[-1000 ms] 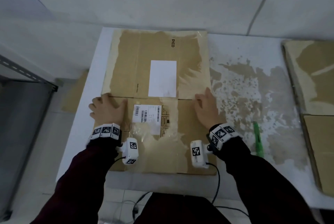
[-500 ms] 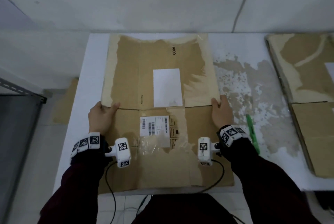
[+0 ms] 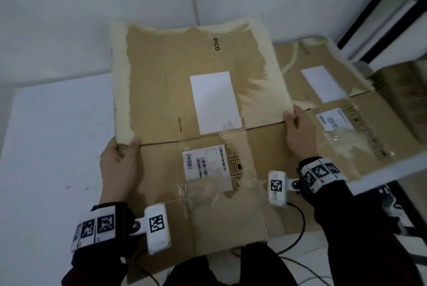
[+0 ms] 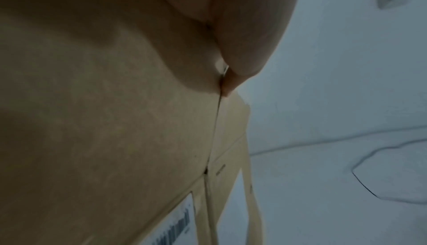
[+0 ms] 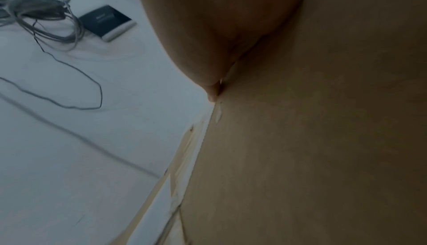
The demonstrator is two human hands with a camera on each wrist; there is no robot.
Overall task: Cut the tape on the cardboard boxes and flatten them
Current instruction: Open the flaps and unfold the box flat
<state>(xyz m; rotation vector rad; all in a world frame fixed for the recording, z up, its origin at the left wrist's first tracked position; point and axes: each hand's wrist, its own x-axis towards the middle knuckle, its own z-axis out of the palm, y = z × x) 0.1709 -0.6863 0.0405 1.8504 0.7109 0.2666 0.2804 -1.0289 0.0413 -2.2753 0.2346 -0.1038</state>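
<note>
Both hands clamped on a flattened cardboard box (image 3: 161,91) at frame centre, left hand (image 3: 119,165) pinching its left edge, right hand (image 3: 299,133) pinching its right edge, second flattened box (image 3: 360,133) at right on the white worktop (image 3: 392,170), shipping label (image 3: 205,162) between the hands

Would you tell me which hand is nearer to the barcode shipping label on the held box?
Left. The left hand grips the box edge just left of the barcode label; the right hand holds the opposite edge, farther off.
</note>
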